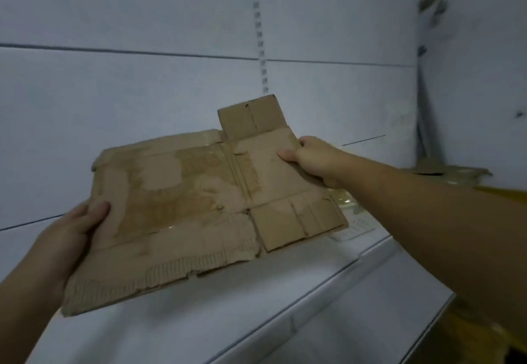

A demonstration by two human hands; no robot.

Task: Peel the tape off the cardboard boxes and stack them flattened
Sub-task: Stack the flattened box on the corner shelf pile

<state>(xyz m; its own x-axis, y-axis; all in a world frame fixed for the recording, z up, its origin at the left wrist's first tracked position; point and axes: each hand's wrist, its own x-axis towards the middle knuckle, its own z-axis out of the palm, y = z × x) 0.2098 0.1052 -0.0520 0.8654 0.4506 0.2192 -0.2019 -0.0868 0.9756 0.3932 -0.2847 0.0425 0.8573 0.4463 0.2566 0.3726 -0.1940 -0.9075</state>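
Observation:
A flattened brown cardboard box (182,209) hangs in the air over a white shelf, tilted down toward me. Its face is torn and patchy, with glossy strips of clear tape along some seams. One flap sticks up at the top and another juts out at the lower right. My left hand (74,227) grips the left edge, thumb on top. At the right edge my right hand (313,161) pinches the board, thumb on the face and fingers behind.
The white shelf (256,315) runs from lower left to right, backed by white wall panels with a slotted upright (260,36). At the right lie cardboard scraps (445,170), crumpled clear tape (342,197) and a white label (356,228).

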